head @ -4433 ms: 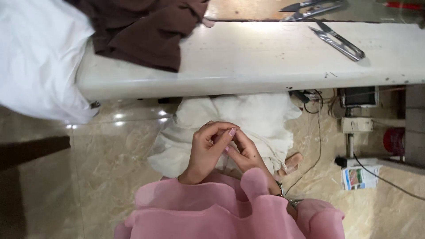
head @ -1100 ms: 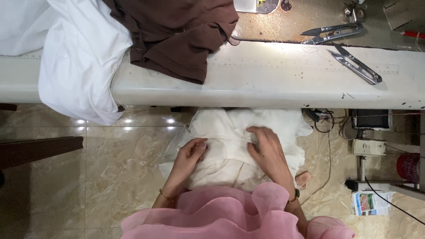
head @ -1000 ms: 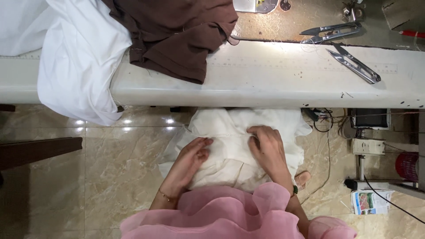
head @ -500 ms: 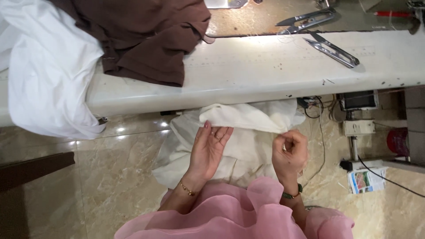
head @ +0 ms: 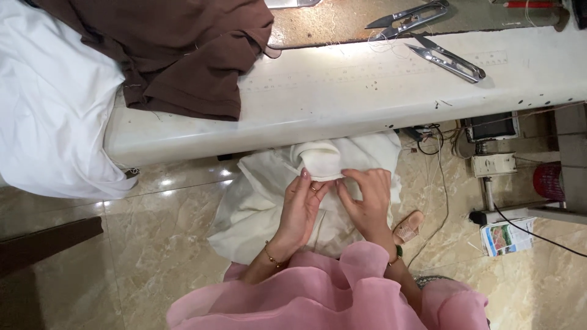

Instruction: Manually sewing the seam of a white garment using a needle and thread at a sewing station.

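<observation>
Below the worktop (head: pixel 367 91) edge, on the person's lap, the cream fabric (head: pixel 263 201) has been regathered. Half a second ago the hands were apart, right hand pulling 1 edge out to the side, left palm open under it. Now both hands have closed in at the middle, and a fold of the fabric is bunched up into a small rounded roll right above the fingertips. Reads as a shift from spreading the edge to folding or rolling it.

Grip state: left hand (head: pixel 301 208) has fingers extended upward, thumb and forefinger pressed together on the lower edge of the roll. Right hand (head: pixel 365 198) curled, fingertips pinching the same fold from the other side. Hands nearly touching each other. Neither is spread open.

Rest of the fabric hangs from the lap toward the marble floor (head: pixel 153 244).

On the worktop: brown garment (head: pixel 171 55), white cloth (head: pixel 49 104) draped over the left end, 2 thread snips (head: pixel 446 58) at the far right, well apart from the hands.
</observation>
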